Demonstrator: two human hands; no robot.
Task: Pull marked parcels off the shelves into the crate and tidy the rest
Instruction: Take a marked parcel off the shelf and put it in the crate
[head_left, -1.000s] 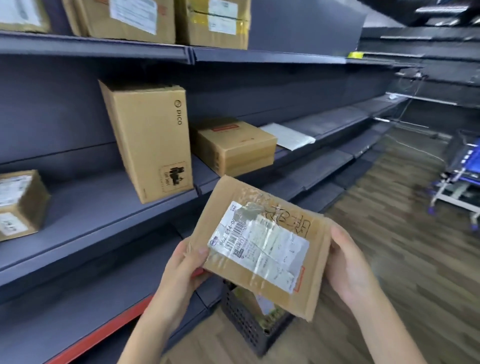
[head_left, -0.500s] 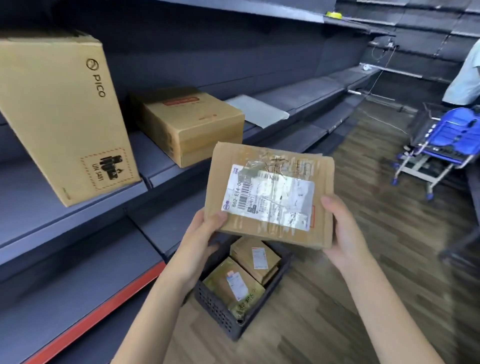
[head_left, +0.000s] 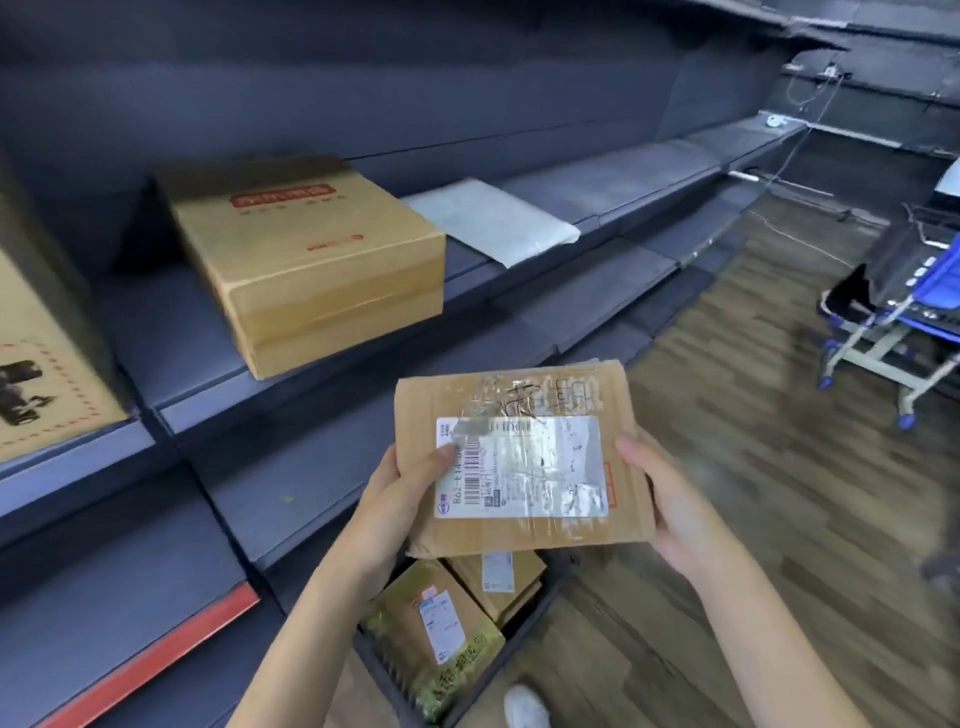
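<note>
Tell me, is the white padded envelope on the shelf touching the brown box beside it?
Apart. The head view shows a strip of bare shelf between the white padded envelope and the brown box.

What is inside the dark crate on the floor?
The crate holds two labelled parcels: one with green print, one plain brown. The held parcel covers its far part.

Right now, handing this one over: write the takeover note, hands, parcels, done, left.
Left hand and right hand both grip one flat parcel, label up, above the crate.
The crate sits on the floor by the shelves, two parcels already in it.
Left: lower this one in, if marked.
Then check the brown box, white mailer and big carton on the shelf; tidy the rest.
</note>
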